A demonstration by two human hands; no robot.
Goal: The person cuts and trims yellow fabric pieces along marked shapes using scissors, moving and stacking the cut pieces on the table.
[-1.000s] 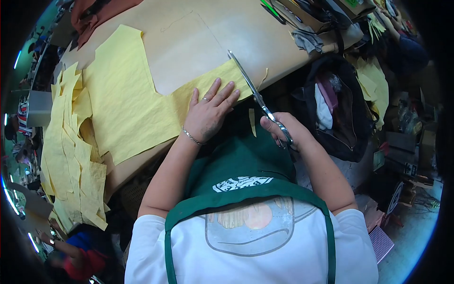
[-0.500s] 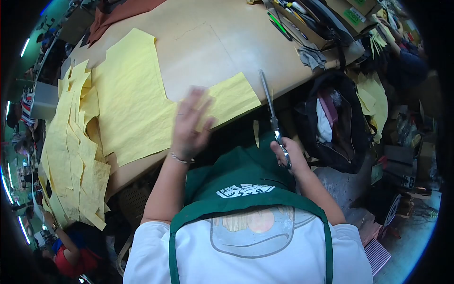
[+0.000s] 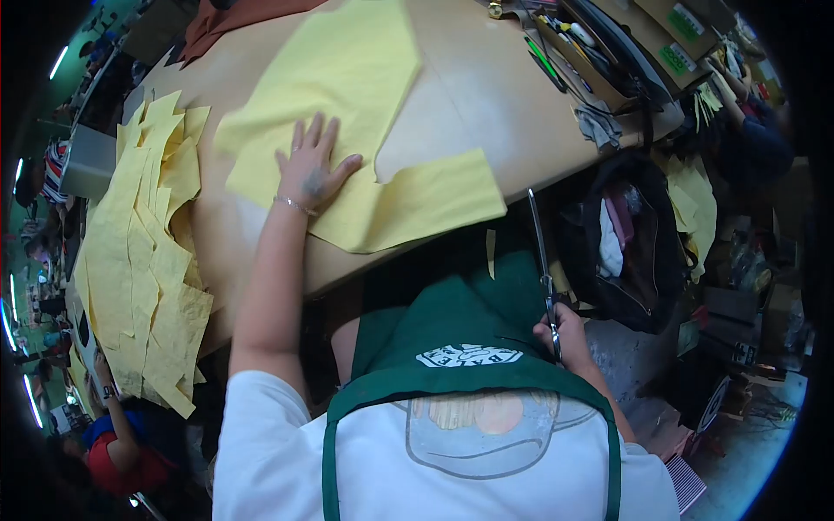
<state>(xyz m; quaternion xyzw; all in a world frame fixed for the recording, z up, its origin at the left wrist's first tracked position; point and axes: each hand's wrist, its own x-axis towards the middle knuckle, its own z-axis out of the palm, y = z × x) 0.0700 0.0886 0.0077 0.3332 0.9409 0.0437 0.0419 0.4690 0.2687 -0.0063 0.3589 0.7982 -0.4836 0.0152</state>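
My left hand [image 3: 314, 165] lies flat with spread fingers on a yellow sheet [image 3: 434, 198] on the table. The sheet has an angular outline, bulges in a fold beside the hand, and has a narrower arm reaching right to the table's edge. In my right hand [image 3: 565, 334] is a pair of metal scissors [image 3: 546, 269], its blades closed and pointing away from me, just off the table's edge. A thin yellow strip [image 3: 491, 253] shows against the dark green apron.
Stacked yellow pieces [image 3: 143, 260] hang over the table's left edge. Reddish-brown cloth [image 3: 239, 24] lies at the back. Pens, a box [image 3: 565, 48] and a grey rag [image 3: 598, 124] occupy the right corner. Beside it sits an open black bag [image 3: 647, 252]. Co-workers are at both sides.
My left hand has lifted, shifted left and come down on the yellow sheet, which has moved and turned. My right hand has drawn the scissors away from the sheet, and their blades have closed.
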